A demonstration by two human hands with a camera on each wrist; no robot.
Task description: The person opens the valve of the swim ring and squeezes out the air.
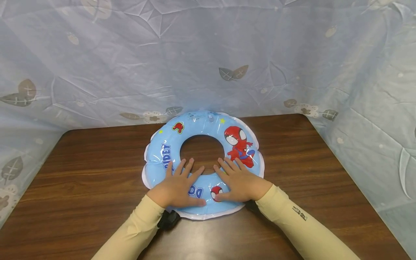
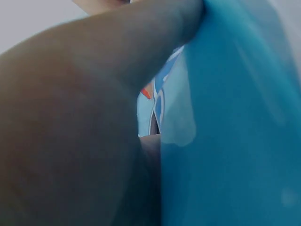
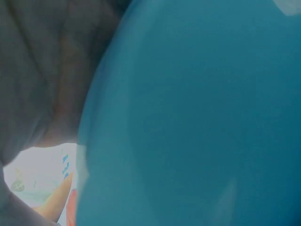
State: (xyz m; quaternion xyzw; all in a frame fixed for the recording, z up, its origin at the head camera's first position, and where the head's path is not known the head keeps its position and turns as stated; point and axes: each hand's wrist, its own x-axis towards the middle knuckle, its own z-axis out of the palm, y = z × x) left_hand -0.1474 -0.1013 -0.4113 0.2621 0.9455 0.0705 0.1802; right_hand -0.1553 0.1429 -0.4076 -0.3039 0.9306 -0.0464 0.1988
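Observation:
A light blue inflatable swim ring (image 1: 191, 126) with a pale scalloped edge lies flat on the wooden table, printed with a red masked cartoon figure and blue lettering. Across its near left part, my left hand (image 1: 178, 186) rests with fingers spread and thumb pointing right. On the near right part lies my right hand (image 1: 242, 182), its fingers likewise spread and its thumb beside a small red mask print. Both sets of fingertips reach toward the centre hole. Close up, the blue vinyl fills much of the left wrist view and most of the right wrist view.
The brown wooden table (image 1: 81, 180) has rounded far corners. A grey-blue curtain (image 1: 195, 54) with leaf prints hangs behind it and along both sides. A black wrist-worn device (image 1: 168, 219) sits under the left wrist, touching the ring's near edge in this view.

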